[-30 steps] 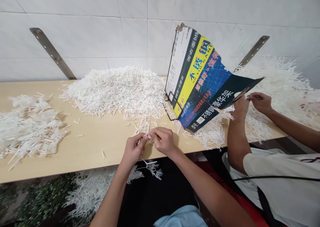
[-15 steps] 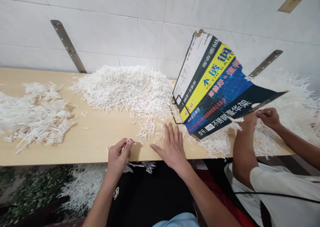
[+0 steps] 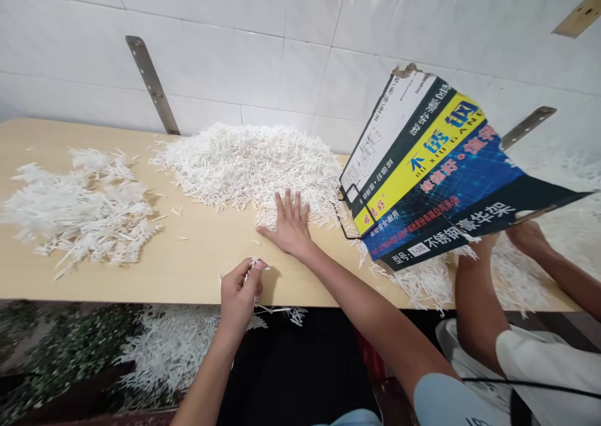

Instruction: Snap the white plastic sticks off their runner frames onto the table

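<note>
A large heap of small white plastic pieces (image 3: 253, 163) lies at the back of the wooden table (image 3: 197, 251). My right hand (image 3: 290, 223) is flat with its fingers spread, touching the heap's front edge. Nearer the table's front edge, my left hand (image 3: 241, 285) is closed round some thin white pieces (image 3: 256, 263), which stick out at the thumb and below the fist. Looser, branching white pieces (image 3: 107, 219) form another pile at the left.
A printed cardboard sheet (image 3: 422, 169) leans upright in a black wire holder (image 3: 347, 223) right of the heap. Beyond it are another person's hands (image 3: 528, 238) and more white pieces (image 3: 427, 279). A metal bracket (image 3: 153, 85) stands against the tiled wall. White branching pieces (image 3: 164, 351) hang below the table.
My right hand has moved forward and left, from the table's front area to the heap, and the scattered pieces there are now against it. My left hand stays closed. The view has shifted.
</note>
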Available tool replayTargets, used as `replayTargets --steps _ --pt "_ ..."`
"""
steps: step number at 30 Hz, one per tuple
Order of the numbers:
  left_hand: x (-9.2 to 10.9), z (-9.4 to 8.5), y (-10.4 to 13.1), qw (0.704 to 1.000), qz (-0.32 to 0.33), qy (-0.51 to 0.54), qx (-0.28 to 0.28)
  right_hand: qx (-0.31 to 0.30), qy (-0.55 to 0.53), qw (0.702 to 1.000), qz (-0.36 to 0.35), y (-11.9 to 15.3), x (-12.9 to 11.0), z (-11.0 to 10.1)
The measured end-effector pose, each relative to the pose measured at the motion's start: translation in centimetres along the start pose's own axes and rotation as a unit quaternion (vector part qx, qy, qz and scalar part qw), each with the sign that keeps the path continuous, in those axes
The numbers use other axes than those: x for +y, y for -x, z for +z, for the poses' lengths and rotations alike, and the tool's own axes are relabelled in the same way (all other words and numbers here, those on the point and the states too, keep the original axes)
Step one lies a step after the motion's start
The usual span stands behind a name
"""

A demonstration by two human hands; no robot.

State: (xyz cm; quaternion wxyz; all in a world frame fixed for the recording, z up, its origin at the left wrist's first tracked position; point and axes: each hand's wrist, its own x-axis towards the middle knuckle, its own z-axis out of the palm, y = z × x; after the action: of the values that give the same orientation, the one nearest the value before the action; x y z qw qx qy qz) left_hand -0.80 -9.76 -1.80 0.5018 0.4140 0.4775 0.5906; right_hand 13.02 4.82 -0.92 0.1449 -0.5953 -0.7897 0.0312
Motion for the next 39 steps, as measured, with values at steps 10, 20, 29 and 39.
replayTargets --steps 10,20,29,39 --pt "0.3 0.5 -0.7 1.000 -0.020 0.005 -0.012 0.087 0.001 0.983 -0.160 -9.1 -3.3 2.0" --pt "0.2 -0.4 -1.4 0.998 -0.017 0.001 -0.067 0.189 -0.081 0.921 -0.331 -12.2 -10.4 1.0" --pt "1.3 -0.6 4.6 0.981 -0.049 0.037 -0.184 -0.391 -0.336 0.827 -0.222 -4.7 -5.0 -6.0" --pt "2.9 3.0 9.0 0.946 0.008 -0.124 -0.299 -0.324 -0.431 0.795 -0.278 2.5 -7.9 -4.2"
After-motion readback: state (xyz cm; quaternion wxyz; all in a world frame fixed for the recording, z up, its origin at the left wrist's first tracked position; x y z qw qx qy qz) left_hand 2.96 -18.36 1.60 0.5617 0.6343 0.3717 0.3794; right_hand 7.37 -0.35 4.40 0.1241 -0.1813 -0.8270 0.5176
